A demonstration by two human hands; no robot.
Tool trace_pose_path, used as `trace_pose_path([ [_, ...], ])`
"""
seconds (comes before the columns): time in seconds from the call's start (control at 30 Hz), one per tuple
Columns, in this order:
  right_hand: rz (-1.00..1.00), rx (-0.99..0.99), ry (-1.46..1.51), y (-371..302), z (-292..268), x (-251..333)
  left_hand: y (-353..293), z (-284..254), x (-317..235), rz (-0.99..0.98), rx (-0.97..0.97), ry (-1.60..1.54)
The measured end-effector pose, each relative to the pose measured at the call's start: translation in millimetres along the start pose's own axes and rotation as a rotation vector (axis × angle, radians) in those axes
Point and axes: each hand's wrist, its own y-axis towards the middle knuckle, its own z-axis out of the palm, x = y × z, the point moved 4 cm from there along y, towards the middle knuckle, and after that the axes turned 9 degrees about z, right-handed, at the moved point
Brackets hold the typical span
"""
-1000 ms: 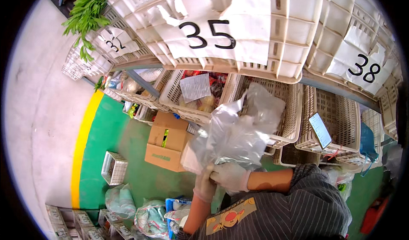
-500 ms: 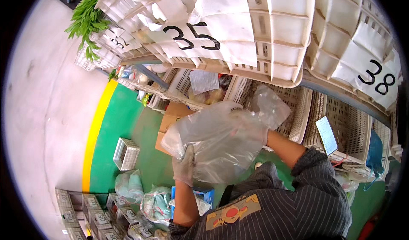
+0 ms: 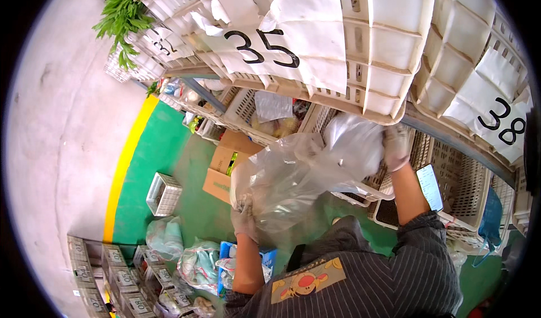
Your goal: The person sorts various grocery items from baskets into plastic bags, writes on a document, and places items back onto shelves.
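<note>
A large clear plastic bag (image 3: 282, 185) is stretched out in front of me, its far end bunched, whitish and a little blurred. My left hand (image 3: 244, 217), in a pale glove, is closed on the bag's near left edge. At the other end, my gloved right hand (image 3: 396, 148) grips the bunched plastic beside the low crates; its fingertips are partly hidden by the bag. What is inside the bag, if anything, I cannot make out.
White crates (image 3: 389, 42) with paper labels stand on a metal shelf above; lower crates (image 3: 459, 171) sit beneath. A phone (image 3: 430, 187) rests by my right forearm. Below left are a cardboard box (image 3: 222, 171), a small crate (image 3: 164, 194), a blue container (image 3: 270, 261) and filled bags (image 3: 198, 266).
My right hand has moved right and away from me, pulling the bag's far end toward the crates. My left hand stays on the near edge, and the bag is more stretched.
</note>
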Motion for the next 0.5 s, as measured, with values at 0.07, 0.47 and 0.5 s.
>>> trace_pose_path([
  [0.07, -0.164, 0.013, -0.163, -3.6, -22.2, 33.3, -13.0, 25.1, -19.8, 0.173, 0.159, 0.035],
  [0.47, -0.404, 0.742, -1.529, -77.7, 91.4, -50.7, -58.9, 126.8, -62.9, 0.125, 0.364, 0.054],
  [0.5, -0.252, 0.606, -1.512, -59.3, 65.2, -61.0, -56.6, 123.5, -73.9, 0.121, 0.330, -0.065],
])
